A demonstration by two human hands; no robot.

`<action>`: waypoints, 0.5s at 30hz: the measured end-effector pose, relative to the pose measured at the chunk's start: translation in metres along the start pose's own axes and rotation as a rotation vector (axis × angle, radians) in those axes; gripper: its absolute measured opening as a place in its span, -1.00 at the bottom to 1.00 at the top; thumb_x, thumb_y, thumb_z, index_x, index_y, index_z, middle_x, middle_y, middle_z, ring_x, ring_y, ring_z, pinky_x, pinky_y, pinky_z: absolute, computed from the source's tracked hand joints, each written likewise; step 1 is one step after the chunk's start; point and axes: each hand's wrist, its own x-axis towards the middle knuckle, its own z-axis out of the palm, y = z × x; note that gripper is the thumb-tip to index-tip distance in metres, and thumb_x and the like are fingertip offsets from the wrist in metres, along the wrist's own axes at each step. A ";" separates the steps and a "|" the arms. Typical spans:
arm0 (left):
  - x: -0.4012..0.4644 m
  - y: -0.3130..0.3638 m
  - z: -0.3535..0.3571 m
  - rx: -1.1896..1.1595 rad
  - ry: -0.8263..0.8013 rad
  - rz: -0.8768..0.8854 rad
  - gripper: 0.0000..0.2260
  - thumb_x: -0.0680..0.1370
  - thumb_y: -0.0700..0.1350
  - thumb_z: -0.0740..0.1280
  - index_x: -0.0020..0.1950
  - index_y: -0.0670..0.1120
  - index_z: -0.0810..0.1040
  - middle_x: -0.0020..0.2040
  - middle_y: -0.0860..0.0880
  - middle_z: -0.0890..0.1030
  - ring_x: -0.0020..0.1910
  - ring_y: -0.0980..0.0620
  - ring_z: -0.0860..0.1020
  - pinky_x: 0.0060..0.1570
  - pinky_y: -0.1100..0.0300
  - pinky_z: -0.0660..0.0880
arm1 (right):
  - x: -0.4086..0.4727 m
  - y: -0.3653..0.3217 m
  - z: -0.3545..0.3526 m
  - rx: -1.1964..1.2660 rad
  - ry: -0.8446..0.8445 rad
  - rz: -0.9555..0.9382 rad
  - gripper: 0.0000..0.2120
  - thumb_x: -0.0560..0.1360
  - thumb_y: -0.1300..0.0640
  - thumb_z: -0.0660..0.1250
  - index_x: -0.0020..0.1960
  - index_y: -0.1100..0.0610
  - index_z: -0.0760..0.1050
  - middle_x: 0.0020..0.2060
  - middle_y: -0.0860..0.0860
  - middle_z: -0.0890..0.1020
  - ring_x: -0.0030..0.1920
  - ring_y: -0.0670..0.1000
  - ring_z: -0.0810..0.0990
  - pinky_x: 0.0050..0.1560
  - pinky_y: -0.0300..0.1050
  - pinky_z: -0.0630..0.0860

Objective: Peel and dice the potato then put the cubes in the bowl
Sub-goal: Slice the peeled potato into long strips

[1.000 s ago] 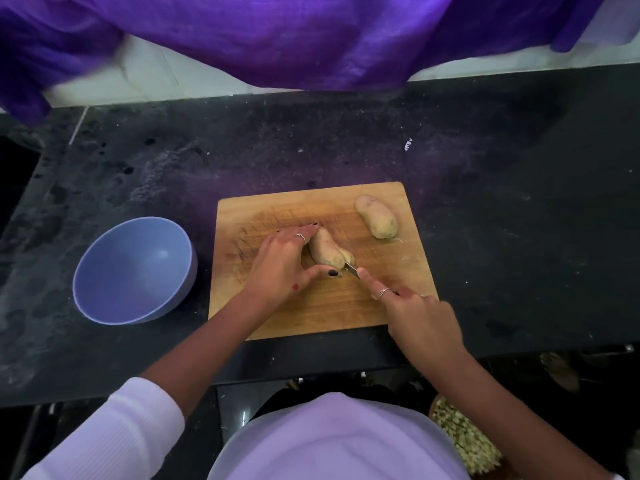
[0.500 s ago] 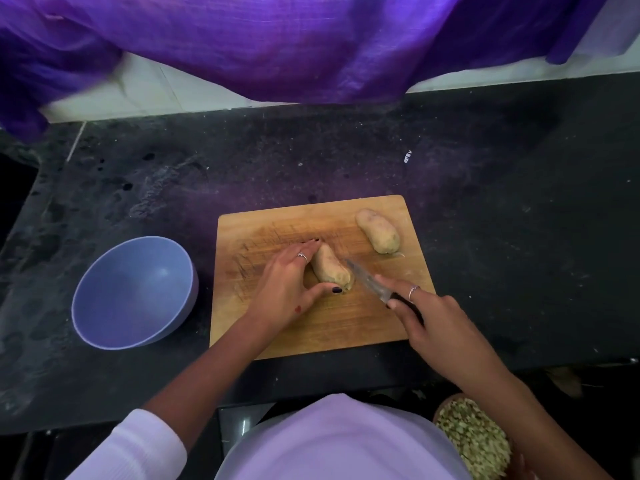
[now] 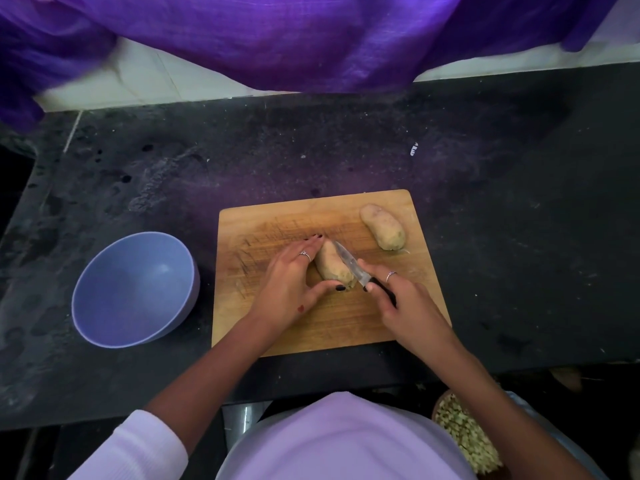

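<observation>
On the wooden cutting board (image 3: 311,327), the left hand (image 3: 287,285) grips a tan peeled potato half (image 3: 332,265); at its three o'clock, the right hand (image 3: 405,306) clenches a black-handled steel knife (image 3: 353,266), blade on it.

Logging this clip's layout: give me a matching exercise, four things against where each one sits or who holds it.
Things:
1. knife
2. bowl
3. near potato piece
4. far potato piece

Places:
A. on the counter, left of the board
B. far right corner of the board, untouched
C. gripped in the right hand
D. mid-board, steadied by the left hand

Pairs: 1-C, 2-A, 3-D, 4-B
</observation>
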 end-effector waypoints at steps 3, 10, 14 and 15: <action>-0.001 0.000 0.000 0.001 -0.002 0.004 -0.26 0.42 0.17 0.41 0.50 -0.08 0.26 0.46 -0.01 0.35 0.44 0.02 0.27 0.45 0.12 0.17 | 0.003 -0.002 0.003 -0.034 -0.010 0.002 -0.62 0.61 0.06 0.19 0.40 -0.20 0.34 0.19 -0.06 0.58 0.13 -0.05 0.55 0.06 -0.14 0.52; -0.001 -0.001 0.002 -0.008 0.012 0.010 -0.25 0.40 0.19 0.43 0.48 -0.11 0.29 0.45 -0.03 0.37 0.43 0.00 0.30 0.43 0.03 0.23 | 0.005 -0.016 0.017 -0.442 -0.011 0.001 -0.55 0.65 0.03 0.08 0.50 -0.21 0.10 -0.27 0.02 0.49 -0.29 0.06 0.47 -0.26 -0.08 0.42; -0.002 0.004 0.002 -0.029 0.022 -0.014 -0.18 0.33 0.20 0.47 0.48 -0.11 0.29 0.44 -0.03 0.38 0.42 0.01 0.30 0.44 0.07 0.21 | 0.005 -0.019 0.018 -0.472 -0.001 -0.013 -0.52 0.65 0.04 0.08 0.52 -0.19 0.05 -0.32 0.02 0.45 -0.32 0.06 0.44 -0.25 -0.08 0.41; -0.002 0.004 0.002 -0.037 0.031 -0.018 -0.18 0.33 0.20 0.47 0.47 -0.11 0.31 0.43 -0.03 0.39 0.42 0.01 0.31 0.43 0.07 0.22 | 0.006 -0.020 0.019 -0.460 0.000 -0.017 -0.51 0.65 0.05 0.09 0.52 -0.18 0.06 -0.32 0.02 0.45 -0.32 0.05 0.43 -0.26 -0.09 0.41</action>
